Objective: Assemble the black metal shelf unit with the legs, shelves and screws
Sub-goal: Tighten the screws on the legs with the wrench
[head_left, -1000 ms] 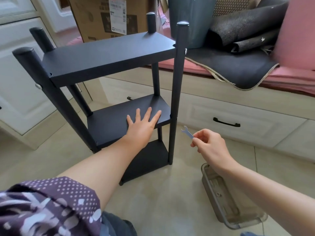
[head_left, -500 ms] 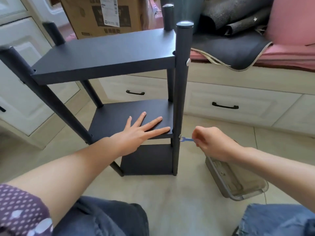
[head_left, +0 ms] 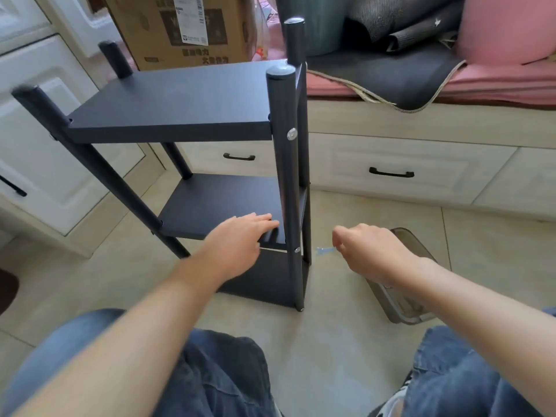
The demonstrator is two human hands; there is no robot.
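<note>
Right hand has drawn its pinched small blue spanner off the near-right leg's silver screw; left hand flat, holding nothing, on the black metal shelf unit's middle shelf; three shelves mounted, likely final tightening left.

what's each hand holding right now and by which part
The right hand pinches a small flat wrench by its handle end, its head free. The left hand holds nothing, resting on the middle shelf.

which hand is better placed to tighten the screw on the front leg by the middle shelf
Right. The right hand already pinches the small wrench, its tip just beside the lower screw on the front leg. The left hand lies on the middle shelf, likely steadying it.
</note>
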